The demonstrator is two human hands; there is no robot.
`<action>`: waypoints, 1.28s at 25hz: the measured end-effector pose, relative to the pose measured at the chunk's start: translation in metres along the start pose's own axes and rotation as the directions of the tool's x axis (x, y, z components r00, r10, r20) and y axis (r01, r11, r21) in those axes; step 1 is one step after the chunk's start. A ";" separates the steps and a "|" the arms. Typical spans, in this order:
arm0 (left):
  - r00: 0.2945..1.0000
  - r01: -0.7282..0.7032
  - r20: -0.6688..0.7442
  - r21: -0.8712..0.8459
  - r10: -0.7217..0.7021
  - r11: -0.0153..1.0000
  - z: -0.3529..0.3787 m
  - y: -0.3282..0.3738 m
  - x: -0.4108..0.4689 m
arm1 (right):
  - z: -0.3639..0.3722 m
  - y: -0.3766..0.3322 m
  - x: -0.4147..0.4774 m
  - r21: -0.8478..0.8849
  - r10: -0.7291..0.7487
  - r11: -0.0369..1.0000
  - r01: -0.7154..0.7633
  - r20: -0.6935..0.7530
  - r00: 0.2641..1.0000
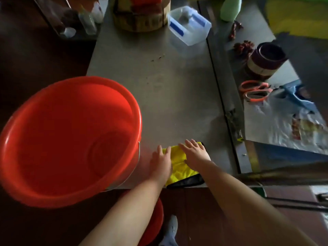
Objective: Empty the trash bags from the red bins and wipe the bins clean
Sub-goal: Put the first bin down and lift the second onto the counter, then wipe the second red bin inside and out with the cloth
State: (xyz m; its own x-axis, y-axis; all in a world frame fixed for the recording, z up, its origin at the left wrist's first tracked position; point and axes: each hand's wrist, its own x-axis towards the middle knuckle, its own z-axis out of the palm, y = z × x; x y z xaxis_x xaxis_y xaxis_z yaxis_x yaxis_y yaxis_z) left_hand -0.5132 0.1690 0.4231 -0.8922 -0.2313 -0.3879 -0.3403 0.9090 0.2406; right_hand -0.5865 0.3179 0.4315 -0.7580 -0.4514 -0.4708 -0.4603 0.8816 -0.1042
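Note:
A large red bin (pixel 58 190) stands on the near left corner of the grey table (pixel 159 89), its inside bare with no bag in it. A yellow cloth with a black edge (pixel 179 164) lies flat at the table's front edge, just right of the bin. My left hand (pixel 160 164) lies on the cloth's left side with its fingers straight. My right hand (pixel 194 154) presses flat on the cloth's right side, fingers spread. A second red bin (pixel 154 221) shows partly on the floor below the table edge, behind my left forearm.
At the table's back stand a clear plastic box with blue clips (pixel 189 25) and a round wooden block (pixel 140 16). On the right-hand surface lie orange scissors (pixel 254 90), a dark tin (pixel 264 58), a green bottle (pixel 230 8) and plastic wrap (pixel 287 126).

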 end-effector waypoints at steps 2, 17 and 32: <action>0.999 0.039 -0.002 -0.031 -0.039 0.999 0.007 0.000 0.010 | 0.011 0.003 0.002 0.012 0.024 1.000 -0.024 0.027 0.999; 0.902 -0.432 -0.129 -0.273 0.413 0.859 -0.130 0.039 -0.060 | -0.109 -0.008 -0.085 0.120 0.107 0.988 -0.101 -0.047 0.993; 0.701 -0.559 -0.336 0.289 0.629 0.777 -0.316 -0.115 -0.133 | -0.290 -0.131 -0.209 0.355 0.419 0.898 -0.260 -0.508 0.753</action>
State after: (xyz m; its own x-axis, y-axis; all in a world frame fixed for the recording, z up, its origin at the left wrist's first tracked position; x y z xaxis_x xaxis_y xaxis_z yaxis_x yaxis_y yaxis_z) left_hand -0.4496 -0.0141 0.7285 -0.9394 0.2930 0.1778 0.3197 0.9361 0.1464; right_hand -0.5016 0.2573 0.7978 -0.9981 -0.0405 0.0465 -0.0520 0.9579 -0.2822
